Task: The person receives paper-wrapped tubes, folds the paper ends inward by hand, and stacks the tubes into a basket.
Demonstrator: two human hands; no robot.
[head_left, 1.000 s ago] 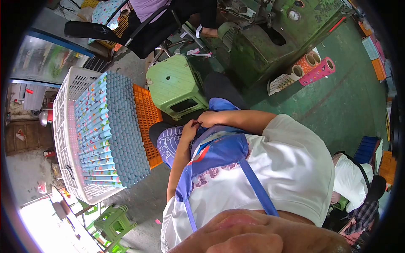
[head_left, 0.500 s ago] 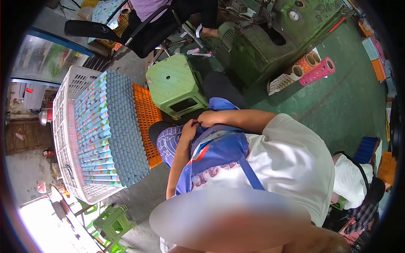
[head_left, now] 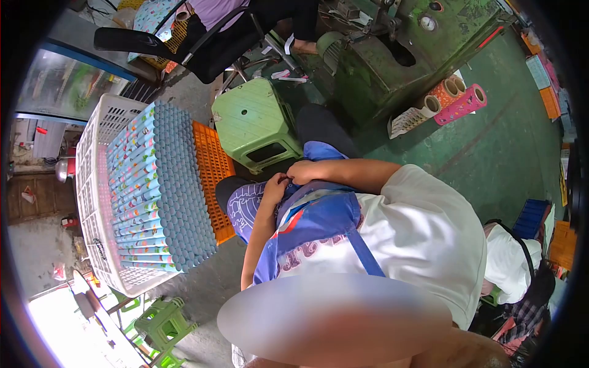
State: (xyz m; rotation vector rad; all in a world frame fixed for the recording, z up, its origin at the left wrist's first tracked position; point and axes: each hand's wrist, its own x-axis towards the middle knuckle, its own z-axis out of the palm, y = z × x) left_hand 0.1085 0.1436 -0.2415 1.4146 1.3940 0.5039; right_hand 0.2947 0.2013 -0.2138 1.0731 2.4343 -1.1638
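My left hand (head_left: pixel 274 187) and my right hand (head_left: pixel 300 172) are close together in my lap, over the blue apron (head_left: pixel 322 214). The fingers of both are curled in against dark cloth; anything between them is too small or hidden to make out. Just beyond my knees stands a green plastic stool (head_left: pixel 248 113). To the left, a white plastic crate (head_left: pixel 92 202) lies beside a tall stack of blue patterned tubes (head_left: pixel 184 184), with an orange crate (head_left: pixel 215 178) against the stack's right side.
A green machine (head_left: pixel 380 80) with a gauge stands ahead. Patterned rolls (head_left: pixel 461 104) are upright on the floor to its right. Another person (head_left: pixel 227 15) is at the top by a black chair (head_left: pixel 132 46). Green stools (head_left: pixel 162 325) are at lower left, a white bag (head_left: pixel 512 264) at right.
My hands stay in almost the same place in my lap. The crates and stool have not visibly moved. A blurred oval now covers the bottom, as it did half a second ago.
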